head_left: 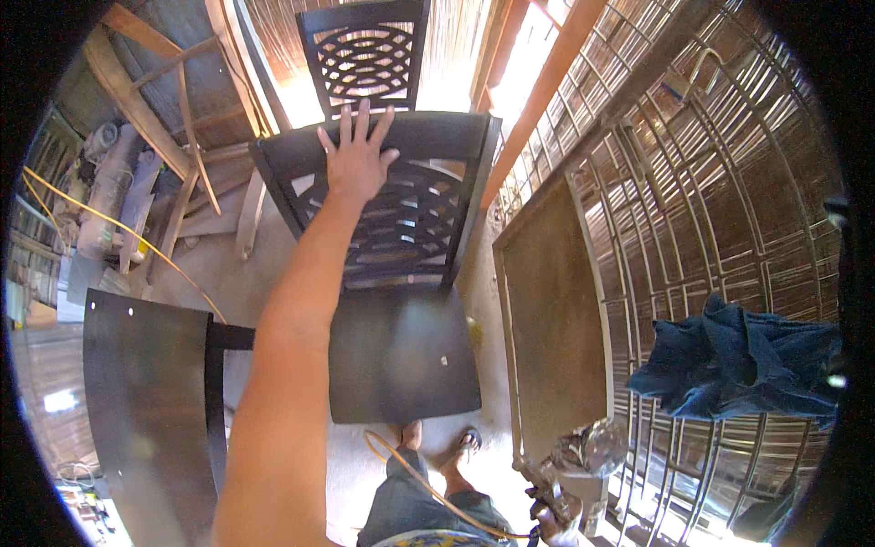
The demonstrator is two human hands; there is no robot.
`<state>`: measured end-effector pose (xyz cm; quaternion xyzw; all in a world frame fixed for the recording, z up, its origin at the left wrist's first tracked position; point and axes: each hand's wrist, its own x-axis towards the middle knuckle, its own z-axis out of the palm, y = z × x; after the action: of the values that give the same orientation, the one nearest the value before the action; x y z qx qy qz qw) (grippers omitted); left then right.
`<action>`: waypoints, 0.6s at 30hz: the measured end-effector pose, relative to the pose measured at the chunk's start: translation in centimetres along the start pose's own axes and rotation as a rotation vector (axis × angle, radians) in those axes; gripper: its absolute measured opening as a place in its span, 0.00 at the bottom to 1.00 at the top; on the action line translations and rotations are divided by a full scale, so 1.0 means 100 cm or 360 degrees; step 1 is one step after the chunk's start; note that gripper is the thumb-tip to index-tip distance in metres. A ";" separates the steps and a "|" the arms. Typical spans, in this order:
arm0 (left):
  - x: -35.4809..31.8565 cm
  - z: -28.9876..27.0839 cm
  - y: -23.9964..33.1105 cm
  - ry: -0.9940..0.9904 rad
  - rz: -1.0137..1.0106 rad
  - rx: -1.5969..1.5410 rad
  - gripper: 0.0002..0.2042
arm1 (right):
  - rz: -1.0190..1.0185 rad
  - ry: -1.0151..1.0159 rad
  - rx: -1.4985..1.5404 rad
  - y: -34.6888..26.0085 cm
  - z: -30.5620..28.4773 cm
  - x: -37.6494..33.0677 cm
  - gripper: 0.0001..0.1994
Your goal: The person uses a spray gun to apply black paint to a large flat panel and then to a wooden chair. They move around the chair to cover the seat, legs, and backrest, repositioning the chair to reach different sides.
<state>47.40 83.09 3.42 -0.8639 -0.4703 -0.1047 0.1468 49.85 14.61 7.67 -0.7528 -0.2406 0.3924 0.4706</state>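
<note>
Above floor (232, 278) by slatted wall (756, 237), left grip (356, 171) splays on chair (406, 351), right (561, 529) clasps sprayer (547, 483).

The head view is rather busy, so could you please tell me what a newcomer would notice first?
The dark chair in the centre would probably come first, with the left hand spread over its top rail. Next, the crumpled blue cloth on the barred wall at right would stand out, then the spray gun in the right hand at lower right.
</note>
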 end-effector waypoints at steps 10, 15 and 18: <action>0.016 -0.060 -0.109 -0.0483 0.0280 -0.0050 0.34 | -0.0205 -0.0040 0.0006 -0.007 0.040 0.010 0.31; -0.007 -0.051 -0.140 -0.0251 0.0225 -0.0125 0.35 | -0.0052 -0.0083 0.0056 -0.009 0.045 0.016 0.31; -0.026 -0.055 -0.176 -0.0206 0.0115 -0.0133 0.36 | -0.0025 -0.0129 -0.0007 -0.010 0.046 0.019 0.30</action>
<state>30.92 88.24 10.44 -0.8906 -0.4425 -0.0630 0.0837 47.21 18.82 6.68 -0.7355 -0.2662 0.4182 0.4619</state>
